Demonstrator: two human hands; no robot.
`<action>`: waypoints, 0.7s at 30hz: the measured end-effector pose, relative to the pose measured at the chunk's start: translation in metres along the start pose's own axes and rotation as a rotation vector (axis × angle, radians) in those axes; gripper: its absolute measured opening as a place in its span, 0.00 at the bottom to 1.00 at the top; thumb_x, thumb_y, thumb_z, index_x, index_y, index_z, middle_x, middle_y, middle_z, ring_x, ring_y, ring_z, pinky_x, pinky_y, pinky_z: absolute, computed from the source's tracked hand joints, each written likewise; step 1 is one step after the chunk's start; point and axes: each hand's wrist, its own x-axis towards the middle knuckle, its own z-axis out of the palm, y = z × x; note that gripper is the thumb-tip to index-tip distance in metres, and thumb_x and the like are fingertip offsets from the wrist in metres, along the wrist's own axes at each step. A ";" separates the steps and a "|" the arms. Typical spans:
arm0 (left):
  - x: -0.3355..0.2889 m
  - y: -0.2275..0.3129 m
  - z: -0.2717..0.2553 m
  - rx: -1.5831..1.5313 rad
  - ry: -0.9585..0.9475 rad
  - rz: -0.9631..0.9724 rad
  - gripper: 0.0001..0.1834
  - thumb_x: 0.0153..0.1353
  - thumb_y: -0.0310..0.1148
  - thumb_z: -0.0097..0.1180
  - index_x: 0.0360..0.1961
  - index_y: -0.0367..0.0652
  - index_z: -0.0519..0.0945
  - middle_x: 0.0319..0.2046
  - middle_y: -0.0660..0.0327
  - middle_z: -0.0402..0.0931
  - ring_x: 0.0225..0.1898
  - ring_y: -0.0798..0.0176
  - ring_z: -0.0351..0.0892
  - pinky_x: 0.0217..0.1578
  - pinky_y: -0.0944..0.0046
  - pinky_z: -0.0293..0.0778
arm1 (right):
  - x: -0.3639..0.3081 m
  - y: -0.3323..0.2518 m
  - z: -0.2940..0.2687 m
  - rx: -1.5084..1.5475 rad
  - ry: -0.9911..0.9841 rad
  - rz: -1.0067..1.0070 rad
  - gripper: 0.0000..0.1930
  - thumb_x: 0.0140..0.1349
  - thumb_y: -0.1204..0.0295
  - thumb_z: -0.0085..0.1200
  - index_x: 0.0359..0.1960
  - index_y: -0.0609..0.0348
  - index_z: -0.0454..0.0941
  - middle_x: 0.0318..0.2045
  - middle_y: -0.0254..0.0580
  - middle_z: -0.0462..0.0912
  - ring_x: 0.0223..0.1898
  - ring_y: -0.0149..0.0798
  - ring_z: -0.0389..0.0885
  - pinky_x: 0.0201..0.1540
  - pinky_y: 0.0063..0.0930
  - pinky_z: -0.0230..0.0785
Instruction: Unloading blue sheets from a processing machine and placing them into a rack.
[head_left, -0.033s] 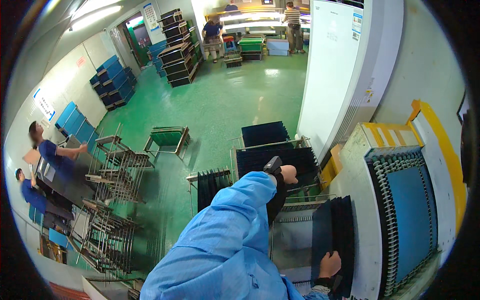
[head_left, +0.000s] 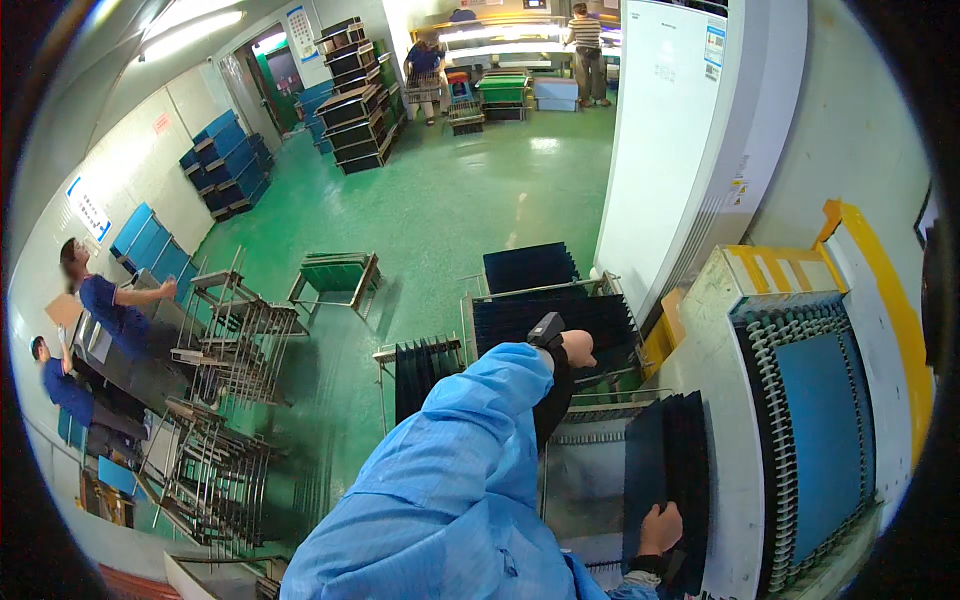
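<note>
My left arm, in a blue sleeve, reaches forward, with a black band and device at the wrist. My left hand [head_left: 577,349] is closed beside a metal rack of dark flat panels [head_left: 552,322]; what its fingers hold, if anything, is hidden. A dark shape I cannot make out shows under that wrist. At the lower right, my right hand [head_left: 660,528] is closed at the face of an upright dark blue panel [head_left: 645,470], which leads a row of similar panels standing close together. These stand in a metal frame [head_left: 580,440] with toothed edges.
At the right, a machine opening [head_left: 820,440] with rows of white rollers holds a blue panel. A tall white cabinet [head_left: 660,130] stands beyond. Left are metal racks [head_left: 240,340], a small rack of green panels [head_left: 335,277] and two people [head_left: 110,310]. Stacked crates [head_left: 355,110] stand farther back.
My hands and the panels have not visibly moved. The people at the left, and the brown sheet by one of them, have shifted slightly.
</note>
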 end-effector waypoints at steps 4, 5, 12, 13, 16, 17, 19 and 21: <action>0.004 -0.013 0.006 0.016 0.034 0.031 0.22 0.50 0.48 0.55 0.22 0.35 0.81 0.19 0.50 0.77 0.24 0.48 0.76 0.29 0.50 0.71 | 0.000 -0.007 -0.004 -0.002 0.002 -0.017 0.11 0.50 0.67 0.59 0.29 0.62 0.75 0.28 0.54 0.79 0.31 0.56 0.79 0.32 0.46 0.70; 0.005 -0.015 0.008 0.010 0.051 0.036 0.22 0.50 0.48 0.55 0.21 0.35 0.81 0.18 0.51 0.76 0.24 0.49 0.76 0.28 0.50 0.70 | 0.001 -0.007 -0.003 -0.002 0.002 -0.018 0.11 0.50 0.67 0.59 0.29 0.62 0.75 0.28 0.54 0.79 0.31 0.56 0.79 0.32 0.46 0.70; 0.009 -0.020 0.012 0.011 0.101 0.069 0.22 0.50 0.49 0.55 0.20 0.35 0.80 0.17 0.52 0.76 0.22 0.50 0.75 0.26 0.51 0.70 | 0.002 -0.004 -0.001 -0.010 -0.007 -0.015 0.12 0.51 0.65 0.58 0.28 0.62 0.75 0.28 0.54 0.79 0.31 0.56 0.79 0.32 0.47 0.69; 0.008 -0.019 0.011 0.011 0.100 0.070 0.22 0.50 0.49 0.55 0.20 0.35 0.80 0.17 0.52 0.76 0.22 0.50 0.75 0.26 0.51 0.70 | 0.002 -0.004 -0.002 -0.009 -0.011 -0.014 0.12 0.52 0.65 0.58 0.28 0.62 0.74 0.27 0.54 0.79 0.31 0.56 0.79 0.32 0.47 0.69; 0.005 -0.014 0.007 -0.019 0.060 0.056 0.22 0.50 0.48 0.56 0.19 0.36 0.80 0.17 0.53 0.76 0.21 0.52 0.76 0.26 0.52 0.70 | 0.001 -0.005 -0.003 -0.012 -0.021 -0.004 0.12 0.52 0.65 0.58 0.28 0.62 0.74 0.27 0.54 0.79 0.31 0.56 0.79 0.32 0.47 0.69; 0.002 -0.011 0.005 -0.037 0.052 0.045 0.22 0.50 0.48 0.56 0.19 0.36 0.80 0.17 0.53 0.76 0.21 0.53 0.76 0.25 0.53 0.70 | 0.001 -0.005 -0.004 -0.013 -0.021 -0.002 0.12 0.52 0.65 0.58 0.28 0.62 0.74 0.27 0.54 0.79 0.31 0.56 0.79 0.32 0.47 0.69; 0.001 -0.010 0.004 -0.054 0.044 0.034 0.22 0.50 0.48 0.56 0.19 0.36 0.80 0.16 0.54 0.75 0.21 0.54 0.75 0.24 0.53 0.70 | 0.001 -0.006 -0.006 -0.025 -0.041 0.014 0.12 0.52 0.65 0.58 0.28 0.62 0.74 0.28 0.53 0.80 0.32 0.55 0.79 0.33 0.47 0.69; 0.001 -0.010 0.004 0.001 0.050 0.026 0.22 0.51 0.48 0.56 0.18 0.36 0.79 0.16 0.54 0.75 0.20 0.55 0.75 0.24 0.53 0.69 | 0.002 -0.002 0.000 -0.016 -0.032 0.013 0.12 0.52 0.65 0.58 0.29 0.62 0.74 0.29 0.53 0.80 0.32 0.55 0.79 0.33 0.47 0.70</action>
